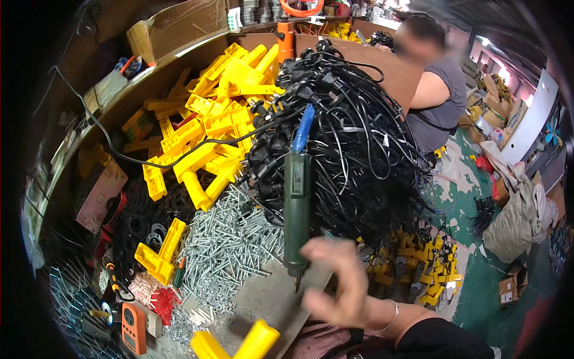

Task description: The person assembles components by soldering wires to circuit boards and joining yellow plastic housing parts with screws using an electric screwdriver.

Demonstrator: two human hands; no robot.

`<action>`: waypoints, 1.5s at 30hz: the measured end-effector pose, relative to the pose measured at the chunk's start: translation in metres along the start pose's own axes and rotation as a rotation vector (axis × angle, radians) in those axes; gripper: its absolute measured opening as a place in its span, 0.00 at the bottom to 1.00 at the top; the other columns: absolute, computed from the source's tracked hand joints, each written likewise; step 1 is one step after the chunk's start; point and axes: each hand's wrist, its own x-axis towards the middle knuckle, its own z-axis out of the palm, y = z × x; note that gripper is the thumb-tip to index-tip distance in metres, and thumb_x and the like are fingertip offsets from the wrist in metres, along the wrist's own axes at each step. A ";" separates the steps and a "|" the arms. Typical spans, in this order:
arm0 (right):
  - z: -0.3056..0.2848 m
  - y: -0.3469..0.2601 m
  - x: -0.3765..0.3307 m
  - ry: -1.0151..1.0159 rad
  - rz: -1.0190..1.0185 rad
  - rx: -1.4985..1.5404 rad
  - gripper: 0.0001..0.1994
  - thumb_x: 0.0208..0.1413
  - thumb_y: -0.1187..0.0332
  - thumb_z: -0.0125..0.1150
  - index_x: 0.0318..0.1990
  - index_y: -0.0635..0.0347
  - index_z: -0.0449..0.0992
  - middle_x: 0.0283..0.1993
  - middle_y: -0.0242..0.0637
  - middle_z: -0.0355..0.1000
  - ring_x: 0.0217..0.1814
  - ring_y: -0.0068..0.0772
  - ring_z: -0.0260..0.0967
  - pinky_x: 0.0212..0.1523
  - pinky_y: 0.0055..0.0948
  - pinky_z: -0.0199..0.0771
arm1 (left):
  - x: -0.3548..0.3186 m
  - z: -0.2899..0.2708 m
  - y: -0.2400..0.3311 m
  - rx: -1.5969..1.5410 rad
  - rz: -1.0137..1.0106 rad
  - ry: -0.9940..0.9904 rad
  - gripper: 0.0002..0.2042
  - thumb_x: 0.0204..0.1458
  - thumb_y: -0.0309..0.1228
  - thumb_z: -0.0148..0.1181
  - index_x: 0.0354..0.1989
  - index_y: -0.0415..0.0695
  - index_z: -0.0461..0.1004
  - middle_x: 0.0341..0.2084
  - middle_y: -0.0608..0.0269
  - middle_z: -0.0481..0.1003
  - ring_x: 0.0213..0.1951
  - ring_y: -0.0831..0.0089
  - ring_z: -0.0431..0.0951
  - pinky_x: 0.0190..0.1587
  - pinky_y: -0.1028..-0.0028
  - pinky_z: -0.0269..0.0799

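My right hand (342, 278) is just right of the lower end of a dark green electric screwdriver (297, 209). Its thumb and fingers are curved and apart, slightly smeared by motion, and I see nothing between them. The screwdriver hangs upright from a blue strap (304, 128), its bit pointing down. Nearest to me, at the lower edge, is a yellow plastic handle part (257, 341), cut off by the picture. My left hand does not show.
Long screws (230, 239) lie heaped on the bench, with yellow plastic housings (203, 143) behind. Black plug cords (359, 143) are piled at centre. An orange meter (133, 329) stands lower left. At the far right, a person in grey (439, 99) works beside the green floor (472, 179).
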 end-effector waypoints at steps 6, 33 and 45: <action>0.065 -0.009 -0.011 -0.560 0.184 0.320 0.17 0.56 0.56 0.58 0.42 0.60 0.69 0.30 0.46 0.72 0.29 0.49 0.72 0.27 0.38 0.71 | 0.033 -0.008 0.005 -0.285 -0.400 -0.273 0.24 0.51 0.22 0.57 0.59 0.35 0.64 0.51 0.41 0.69 0.51 0.53 0.71 0.54 0.63 0.66; 0.045 -0.101 0.043 -0.789 0.216 0.768 0.11 0.62 0.64 0.48 0.40 0.65 0.68 0.25 0.34 0.69 0.24 0.28 0.68 0.24 0.30 0.68 | 0.040 0.044 0.070 -0.610 -0.196 0.051 0.24 0.53 0.35 0.62 0.57 0.38 0.65 0.45 0.53 0.71 0.46 0.59 0.71 0.48 0.60 0.68; 0.033 0.028 0.083 -0.156 -0.220 -0.456 0.17 0.61 0.55 0.51 0.44 0.62 0.68 0.31 0.46 0.72 0.30 0.47 0.73 0.30 0.37 0.74 | 0.022 0.040 0.066 -0.166 -0.170 -0.017 0.12 0.49 0.23 0.55 0.42 0.36 0.76 0.28 0.41 0.75 0.27 0.49 0.75 0.31 0.63 0.71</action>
